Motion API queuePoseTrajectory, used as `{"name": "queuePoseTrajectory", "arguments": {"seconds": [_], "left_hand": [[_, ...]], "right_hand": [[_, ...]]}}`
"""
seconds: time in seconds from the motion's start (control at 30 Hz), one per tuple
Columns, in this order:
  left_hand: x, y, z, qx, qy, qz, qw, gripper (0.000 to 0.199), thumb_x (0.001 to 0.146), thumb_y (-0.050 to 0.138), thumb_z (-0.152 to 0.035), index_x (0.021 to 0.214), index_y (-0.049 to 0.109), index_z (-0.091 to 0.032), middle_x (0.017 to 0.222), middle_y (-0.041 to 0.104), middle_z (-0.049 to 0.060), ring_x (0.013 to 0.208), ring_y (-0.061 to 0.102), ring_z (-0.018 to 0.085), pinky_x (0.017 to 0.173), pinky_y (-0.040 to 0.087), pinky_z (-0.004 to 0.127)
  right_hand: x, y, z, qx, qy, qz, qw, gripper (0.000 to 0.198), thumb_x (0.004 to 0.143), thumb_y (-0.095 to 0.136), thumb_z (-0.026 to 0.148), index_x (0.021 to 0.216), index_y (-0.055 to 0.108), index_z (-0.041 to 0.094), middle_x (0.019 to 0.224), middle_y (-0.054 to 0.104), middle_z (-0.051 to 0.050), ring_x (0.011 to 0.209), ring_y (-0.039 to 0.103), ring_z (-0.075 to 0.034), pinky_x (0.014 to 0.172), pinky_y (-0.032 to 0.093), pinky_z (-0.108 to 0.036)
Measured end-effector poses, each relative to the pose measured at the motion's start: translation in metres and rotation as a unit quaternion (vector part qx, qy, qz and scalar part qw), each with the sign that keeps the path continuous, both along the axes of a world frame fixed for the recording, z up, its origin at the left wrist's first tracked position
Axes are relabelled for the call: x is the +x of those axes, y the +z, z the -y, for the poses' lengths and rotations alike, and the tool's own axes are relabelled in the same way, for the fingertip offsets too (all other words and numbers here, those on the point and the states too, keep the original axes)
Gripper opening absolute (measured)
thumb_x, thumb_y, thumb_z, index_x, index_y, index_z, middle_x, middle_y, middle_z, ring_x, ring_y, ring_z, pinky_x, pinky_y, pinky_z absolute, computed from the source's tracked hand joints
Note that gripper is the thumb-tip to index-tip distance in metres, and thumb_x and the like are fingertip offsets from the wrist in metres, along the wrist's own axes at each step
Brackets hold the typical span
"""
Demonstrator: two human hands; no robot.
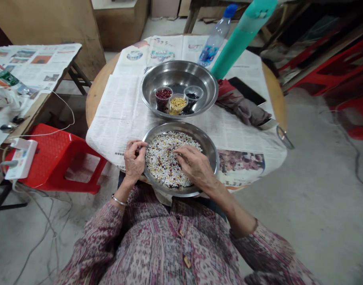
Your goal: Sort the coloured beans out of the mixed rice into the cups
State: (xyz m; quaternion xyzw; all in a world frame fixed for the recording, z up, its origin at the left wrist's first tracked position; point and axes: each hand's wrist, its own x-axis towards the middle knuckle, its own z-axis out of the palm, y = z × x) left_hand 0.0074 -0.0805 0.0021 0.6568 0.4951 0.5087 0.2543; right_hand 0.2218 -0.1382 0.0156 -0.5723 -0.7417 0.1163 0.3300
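Note:
In front of me a steel basin (211, 158) holds a mix of white rice-like grains (163, 152) with red, yellow and dark beans scattered through it. My left hand (135, 160) is curled at the basin's left edge, thumb and forefinger closed at the rim. Over the grains, right of the middle, is my right hand (196, 164), its fingertips pinched together low on the mix; whatever is between them is too small to make out. Behind stands a second steel basin (175, 69) with clear cups of red beans (163, 94), yellow beans (178, 104) and black beans (192, 96).
Newspaper (116, 103) covers the round table. A water bottle (215, 39), a tall teal bottle (241, 43), a crumpled cloth (243, 105) and a dark phone (247, 90) lie or stand behind right. Leftward, a red stool (59, 158) carries a power strip (22, 158) with trailing cables.

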Motion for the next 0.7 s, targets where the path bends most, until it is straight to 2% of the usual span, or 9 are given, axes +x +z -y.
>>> {"name": "queuePoseTrajectory", "arguments": {"seconds": [0.2,0.37,0.57,0.7], "left_hand": [[0.0,0.0,0.0,-0.003,0.0,0.0,1.0,0.019,0.087,0.058,-0.005,0.088,0.069,-0.021,0.095,0.062,0.003,0.086,0.06,0.016,0.078,0.05,0.029],[0.0,0.002,0.0,-0.001,0.0,0.004,1.0,0.019,0.086,0.059,-0.005,0.088,0.069,-0.021,0.094,0.062,0.003,0.084,0.059,0.015,0.077,0.049,0.029],[-0.001,0.002,0.0,0.005,0.0,-0.004,1.0,0.016,0.089,0.058,-0.008,0.088,0.068,-0.021,0.094,0.063,0.003,0.087,0.06,0.016,0.079,0.05,0.029],[-0.001,0.002,0.001,0.0,-0.004,-0.008,1.0,0.016,0.089,0.057,-0.009,0.089,0.068,-0.021,0.096,0.063,0.003,0.087,0.06,0.015,0.078,0.05,0.028]], "right_hand": [[0.004,0.01,0.014,0.003,-0.075,0.086,0.993,0.023,0.095,0.054,0.02,0.113,0.067,0.021,0.113,0.071,-0.012,0.111,0.061,-0.028,0.097,0.051,-0.047],[0.004,0.006,0.023,-0.036,-0.052,0.137,0.989,0.017,0.095,0.055,0.021,0.105,0.068,0.019,0.109,0.071,-0.012,0.105,0.062,-0.027,0.091,0.052,-0.043],[-0.001,0.004,0.027,-0.06,0.003,0.08,0.995,0.017,0.096,0.051,0.019,0.095,0.068,0.02,0.095,0.071,-0.008,0.095,0.065,-0.023,0.09,0.052,-0.04],[0.002,0.004,0.028,-0.03,-0.019,0.027,0.999,0.018,0.096,0.051,0.019,0.097,0.069,0.021,0.094,0.073,-0.007,0.093,0.067,-0.023,0.086,0.054,-0.039]]}}
